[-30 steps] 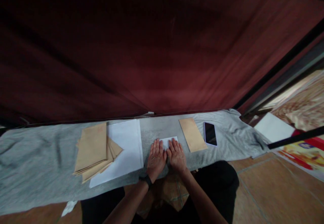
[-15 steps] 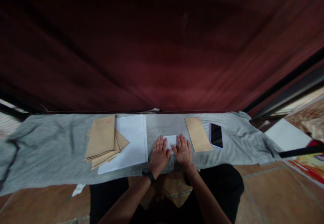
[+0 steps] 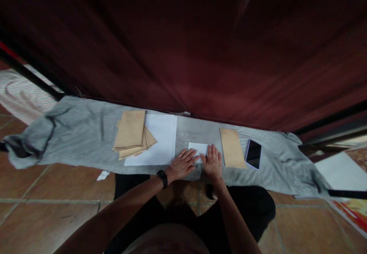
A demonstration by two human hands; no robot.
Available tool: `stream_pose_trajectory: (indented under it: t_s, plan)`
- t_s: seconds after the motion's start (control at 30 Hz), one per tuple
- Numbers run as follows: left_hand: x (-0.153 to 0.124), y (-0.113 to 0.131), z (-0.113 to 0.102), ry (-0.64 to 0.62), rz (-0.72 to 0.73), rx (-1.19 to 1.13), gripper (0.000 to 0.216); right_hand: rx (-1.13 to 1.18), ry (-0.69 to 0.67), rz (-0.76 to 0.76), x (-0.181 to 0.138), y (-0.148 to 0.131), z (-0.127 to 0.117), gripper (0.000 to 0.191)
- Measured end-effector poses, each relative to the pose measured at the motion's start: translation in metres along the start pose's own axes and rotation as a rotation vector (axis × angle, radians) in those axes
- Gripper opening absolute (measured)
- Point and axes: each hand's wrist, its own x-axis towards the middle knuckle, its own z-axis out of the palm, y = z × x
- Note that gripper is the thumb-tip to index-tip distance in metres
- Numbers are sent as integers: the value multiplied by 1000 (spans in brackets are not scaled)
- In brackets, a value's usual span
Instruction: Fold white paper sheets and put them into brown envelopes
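A small folded white paper (image 3: 198,147) lies on the grey cloth in front of me. My left hand (image 3: 182,164) rests flat at its near left side, fingers stretched out with the tips on the paper. On the paper's right end lies my right hand (image 3: 212,163), fingers extended and pressing down, its thumb reaching inward over the sheet. A single brown envelope (image 3: 233,148) is just right of my right hand. To the left are larger white sheets (image 3: 163,139), partly covered by a fanned stack of brown envelopes (image 3: 131,128).
A phone (image 3: 254,154) with a light purple edge lies right of the single envelope. Grey cloth (image 3: 83,131) covers the long narrow surface, with a dark red hanging fabric (image 3: 183,55) behind it. A white scrap (image 3: 103,175) lies on the tiled floor (image 3: 65,215).
My left hand has turned and slid toward the near edge of the folded paper, uncovering its left end. My right hand stays on the right end. The camera view has tilted and shifted.
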Motion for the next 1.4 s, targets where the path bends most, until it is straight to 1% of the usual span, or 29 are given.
stream_pose_trajectory:
  t_s: [0.1, 0.27, 0.4, 0.6, 0.73, 0.8, 0.97, 1.03, 1.1, 1.23, 1.4]
  plan:
    - [-2, 0, -5, -43, 83, -46, 54, -5, -18, 0, 0, 1, 0, 69]
    - [-5, 1, -7, -102, 107, -73, 61, -6, -23, -4, 0, 1, -2, 69]
    - [-11, 3, -9, -139, 110, -78, 64, 20, -21, -12, 0, 4, -3, 65]
    - [-20, 6, -11, -111, 82, -70, 72, 67, -17, -3, 0, 11, -6, 58]
    - [-21, 7, -11, -84, 80, -53, 70, 94, -18, 5, -1, 6, -13, 56]
    - [-21, 7, -10, -81, 86, -46, 69, 118, -32, -32, -6, -3, -18, 55]
    - [-20, 6, -7, -75, 85, -45, 70, 203, -144, -266, -30, -29, -29, 54]
    - [-20, 6, -6, -58, 86, -41, 71, 200, -149, -283, -38, -31, -33, 56]
    - [-21, 6, -5, -43, 89, -33, 71, 173, -124, -252, -43, -26, -36, 58]
    - [-24, 8, -6, -33, 72, -2, 68, 110, -74, -198, -49, -8, -37, 59]
    - [-28, 18, -4, 5, -11, 23, 67, 77, -53, -167, -52, 10, -35, 60]
